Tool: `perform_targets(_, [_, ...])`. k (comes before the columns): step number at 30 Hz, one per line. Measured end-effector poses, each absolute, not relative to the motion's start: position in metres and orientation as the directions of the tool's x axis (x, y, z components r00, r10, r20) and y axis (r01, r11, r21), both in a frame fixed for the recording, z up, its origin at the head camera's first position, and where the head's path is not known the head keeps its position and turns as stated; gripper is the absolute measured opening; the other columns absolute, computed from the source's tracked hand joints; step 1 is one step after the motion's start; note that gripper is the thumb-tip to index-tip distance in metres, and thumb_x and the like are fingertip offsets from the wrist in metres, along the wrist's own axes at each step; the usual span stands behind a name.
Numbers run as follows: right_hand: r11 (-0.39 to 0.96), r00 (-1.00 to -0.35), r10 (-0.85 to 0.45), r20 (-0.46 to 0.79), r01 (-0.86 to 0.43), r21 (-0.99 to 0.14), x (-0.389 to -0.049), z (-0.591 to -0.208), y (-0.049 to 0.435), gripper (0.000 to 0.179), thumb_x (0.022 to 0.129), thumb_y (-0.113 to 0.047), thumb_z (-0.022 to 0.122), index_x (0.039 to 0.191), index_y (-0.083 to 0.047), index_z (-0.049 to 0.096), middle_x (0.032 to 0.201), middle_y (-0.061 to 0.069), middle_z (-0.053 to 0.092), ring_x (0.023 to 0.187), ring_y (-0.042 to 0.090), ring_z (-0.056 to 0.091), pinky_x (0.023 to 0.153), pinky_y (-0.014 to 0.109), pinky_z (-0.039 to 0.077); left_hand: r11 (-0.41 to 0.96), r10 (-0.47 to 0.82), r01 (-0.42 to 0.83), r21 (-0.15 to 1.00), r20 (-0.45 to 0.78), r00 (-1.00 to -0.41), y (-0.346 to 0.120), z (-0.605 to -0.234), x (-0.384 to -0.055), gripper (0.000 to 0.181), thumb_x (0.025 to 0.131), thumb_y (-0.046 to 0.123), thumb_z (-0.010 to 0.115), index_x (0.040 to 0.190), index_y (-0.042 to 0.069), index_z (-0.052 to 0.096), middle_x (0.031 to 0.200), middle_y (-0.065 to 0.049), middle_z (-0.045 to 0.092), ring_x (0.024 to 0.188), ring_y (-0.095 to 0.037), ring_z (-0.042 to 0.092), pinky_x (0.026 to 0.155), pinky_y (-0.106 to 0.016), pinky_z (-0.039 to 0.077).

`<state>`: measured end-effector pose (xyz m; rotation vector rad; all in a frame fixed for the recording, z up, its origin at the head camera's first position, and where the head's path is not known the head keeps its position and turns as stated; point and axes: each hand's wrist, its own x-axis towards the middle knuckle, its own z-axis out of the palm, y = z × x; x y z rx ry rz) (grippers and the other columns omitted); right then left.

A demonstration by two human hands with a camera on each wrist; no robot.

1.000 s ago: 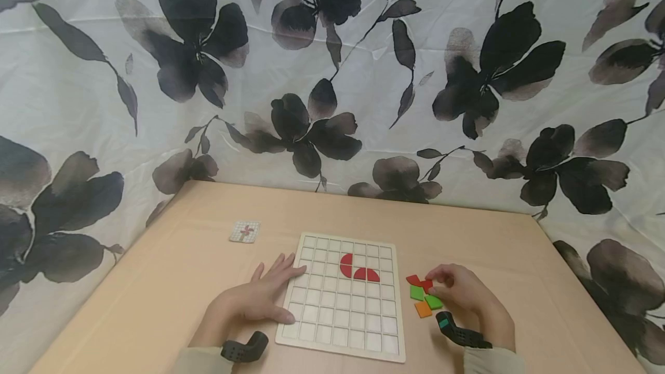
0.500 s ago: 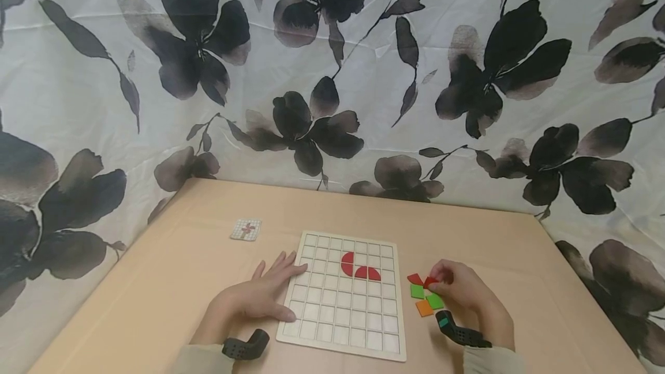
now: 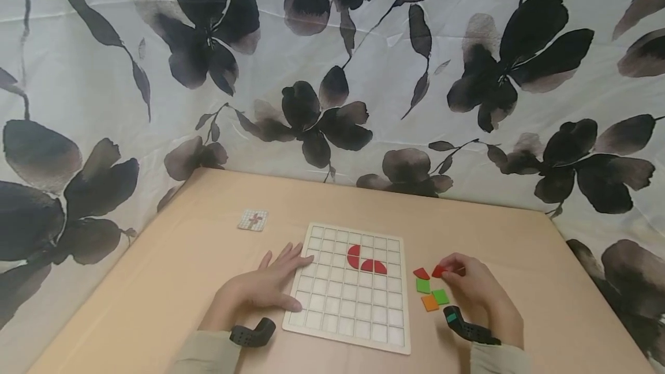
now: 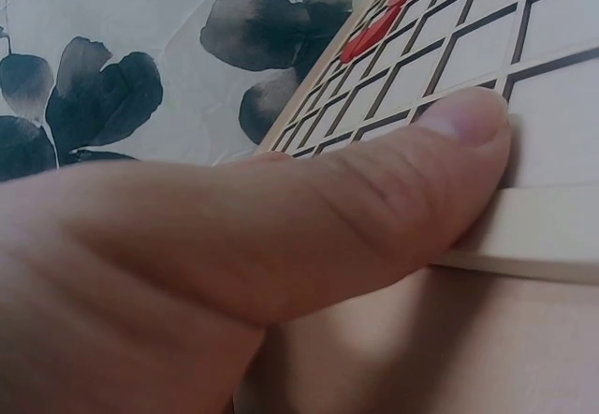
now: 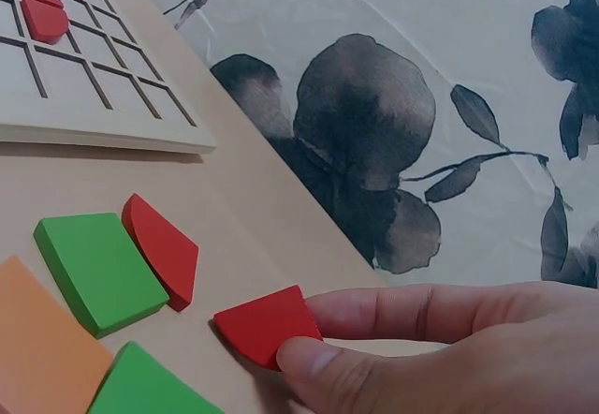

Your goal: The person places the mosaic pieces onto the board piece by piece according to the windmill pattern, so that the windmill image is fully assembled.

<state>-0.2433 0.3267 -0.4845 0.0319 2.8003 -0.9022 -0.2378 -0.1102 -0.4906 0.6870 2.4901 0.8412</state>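
Note:
My right hand [image 3: 475,283] pinches a red quarter-circle tile [image 5: 267,325] between thumb and forefinger, just right of the loose tiles. Near it on the table lie another red quarter-circle tile [image 5: 164,253], a green square tile [image 5: 101,269], a second green tile [image 3: 440,296] and an orange square tile [image 3: 429,303]. My left hand [image 3: 265,287] rests with spread fingers at the left edge of the white grid board [image 3: 345,336], its thumb lying on the rim. Several red quarter-circle tiles [image 3: 354,257] sit in cells in the board's upper part.
A small card [image 3: 253,220] with a printed grid and a red pattern lies on the table beyond my left hand. The light wooden table [image 3: 208,212] ends at a floral cloth [image 3: 332,45] behind it.
My right hand has drawn the red quarter-circle tile slightly away from the other loose tiles. The left hand keeps its place on the board. The head view has shifted a little.

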Motion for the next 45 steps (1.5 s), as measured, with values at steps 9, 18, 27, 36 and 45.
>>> perform_targets(9, [0.799, -0.976, -0.028, -0.218, 0.109, -0.591, -0.237, -0.481, 0.333, 0.018, 0.091, -0.015, 0.062, 0.108, -0.006, 0.062, 0.095, 0.007, 0.062, 0.091, 0.022, 0.053, 0.081, 0.034, 0.048, 0.786, 0.511, 0.321, 0.529, -0.262, -0.819, -0.101, -0.475, -0.234, 0.087, 0.069, 0.033, 0.083, 0.144, 0.021, 0.040, 0.160, -0.011, 0.012, 0.148, -0.034, -0.001, 0.115, -0.062, 0.000])
perform_targets(18, [0.778, -0.969, -0.021, -0.244, 0.138, -0.613, -0.245, -0.476, 0.332, 0.020, 0.093, -0.013, 0.060, 0.111, -0.004, 0.060, 0.099, 0.010, 0.062, 0.093, 0.025, 0.052, 0.082, 0.034, 0.047, 0.794, 0.500, 0.304, 0.527, -0.281, -0.819, -0.118, -0.469, -0.208, 0.087, 0.066, 0.027, 0.086, 0.141, 0.020, 0.044, 0.160, -0.010, 0.014, 0.148, -0.036, 0.000, 0.113, -0.066, 0.001])
perform_targets(27, [0.782, -0.973, -0.035, -0.228, 0.115, -0.612, -0.246, -0.476, 0.330, 0.020, 0.093, -0.014, 0.060, 0.110, -0.004, 0.060, 0.097, 0.010, 0.061, 0.093, 0.025, 0.052, 0.084, 0.039, 0.046, 0.768, 0.502, 0.308, 0.562, -0.230, -0.833, -0.130, -0.473, -0.176, 0.091, 0.062, 0.036, 0.086, 0.141, 0.020, 0.045, 0.159, -0.011, 0.017, 0.147, -0.039, 0.003, 0.110, -0.068, 0.001])
perform_targets(36, [0.792, -0.986, 0.003, -0.166, 0.104, -0.601, -0.251, -0.476, 0.309, 0.030, 0.095, -0.024, 0.057, 0.119, -0.007, 0.058, 0.106, 0.014, 0.062, 0.101, 0.029, 0.055, 0.089, 0.046, 0.049, 0.820, 0.390, 0.212, 0.532, -0.247, -0.887, -0.168, -0.468, -0.164, 0.088, 0.057, 0.029, 0.088, 0.136, 0.025, 0.050, 0.158, -0.016, 0.018, 0.144, -0.047, 0.001, 0.104, -0.075, 0.000])
perform_targets(45, [0.812, -0.967, -0.247, 0.060, -0.240, -0.532, -0.275, -0.461, 0.219, 0.032, 0.093, -0.024, 0.060, 0.122, -0.010, 0.062, 0.121, 0.011, 0.059, 0.112, 0.030, 0.056, 0.096, 0.048, 0.047, 0.804, 0.367, 0.209, 0.557, -0.189, -0.911, -0.187, -0.477, -0.161, 0.096, 0.059, 0.051, 0.082, 0.141, 0.019, 0.044, 0.156, -0.024, 0.017, 0.142, -0.052, 0.002, 0.100, -0.078, -0.001])
